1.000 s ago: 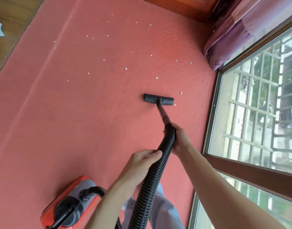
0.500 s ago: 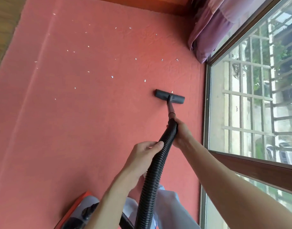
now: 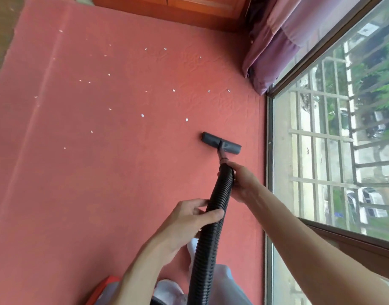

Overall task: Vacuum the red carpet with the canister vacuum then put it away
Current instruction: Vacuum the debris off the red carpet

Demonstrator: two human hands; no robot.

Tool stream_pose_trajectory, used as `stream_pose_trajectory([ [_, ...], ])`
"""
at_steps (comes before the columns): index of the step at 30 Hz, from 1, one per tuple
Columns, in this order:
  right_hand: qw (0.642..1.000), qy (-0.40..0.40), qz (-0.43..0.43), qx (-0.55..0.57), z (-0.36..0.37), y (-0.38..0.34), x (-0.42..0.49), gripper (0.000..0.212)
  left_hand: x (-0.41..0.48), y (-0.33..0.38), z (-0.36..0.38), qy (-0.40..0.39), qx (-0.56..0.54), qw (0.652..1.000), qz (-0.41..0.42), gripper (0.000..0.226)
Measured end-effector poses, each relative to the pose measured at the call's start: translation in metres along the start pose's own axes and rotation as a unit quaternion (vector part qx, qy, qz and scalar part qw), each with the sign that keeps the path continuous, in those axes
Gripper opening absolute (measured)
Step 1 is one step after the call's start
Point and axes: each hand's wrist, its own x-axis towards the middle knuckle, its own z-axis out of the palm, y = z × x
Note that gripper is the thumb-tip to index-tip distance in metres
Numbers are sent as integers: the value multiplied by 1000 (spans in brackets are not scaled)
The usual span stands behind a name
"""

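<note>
White scraps [image 3: 142, 115] lay scattered over the left and middle of the red carpet [image 3: 79, 194], so you were partway through the vacuuming step, with the putting away not yet begun. A red corner of the canister vacuum [image 3: 103, 289] showed at the bottom edge, near your legs. Your left hand [image 3: 189, 219] curled round the black hose [image 3: 220, 194] lower down, thumb over its ribs. The floor nozzle [image 3: 221, 145] sat flat on the carpet, short of the nearest scrap. Your right hand [image 3: 244, 181] gripped the hose's upper end, near the window [image 3: 343, 150]. Next, I'd judge, you needed to push the nozzle forward and leftward through the scraps.
</note>
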Motion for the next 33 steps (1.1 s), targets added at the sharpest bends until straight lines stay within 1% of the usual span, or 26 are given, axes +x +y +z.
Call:
stream_pose_trajectory([
  [2,999,36,-11,-30,9,1,7,53,9,-5,-1,54,-13,998,-11,17],
  [3,997,51,-17,-47,13,0,10,55,11,-6,0,73,-32,997,-16,17],
  [4,997,54,-20,-59,17,-3,9,53,10,-4,2,81,-58,995,-17,17],
  [5,997,39,-22,-65,25,-9,3,47,4,0,2,86,-83,993,-13,16],
  [7,998,6,-37,-60,45,-23,-23,36,-18,14,-3,100,-121,987,10,14],
  [8,997,1,-39,-59,55,-29,-38,35,-32,22,-8,107,-129,986,25,14],
  [10,997,-11,-37,-69,72,-33,-73,39,-68,36,-21,109,-123,985,54,19],
  [12,995,-29,-35,-84,87,-26,-112,42,-108,43,-34,105,-99,988,57,28],
  [15,992,-67,-26,-102,114,1,-180,35,-169,46,-49,107,-64,991,50,43],
  [18,989,-87,-35,-117,137,31,-240,31,-230,44,-59,135,-53,988,56,42],
  [22,975,-128,-58,-172,158,53,-297,30,-293,27,-66,157,-67,980,99,35],
  [26,961,-136,-68,-229,174,62,-333,28,-322,16,-60,189,-98,969,124,26],
  [33,950,-139,-75,-270,170,41,-335,33,-321,26,-41,209,-109,964,125,31],
])
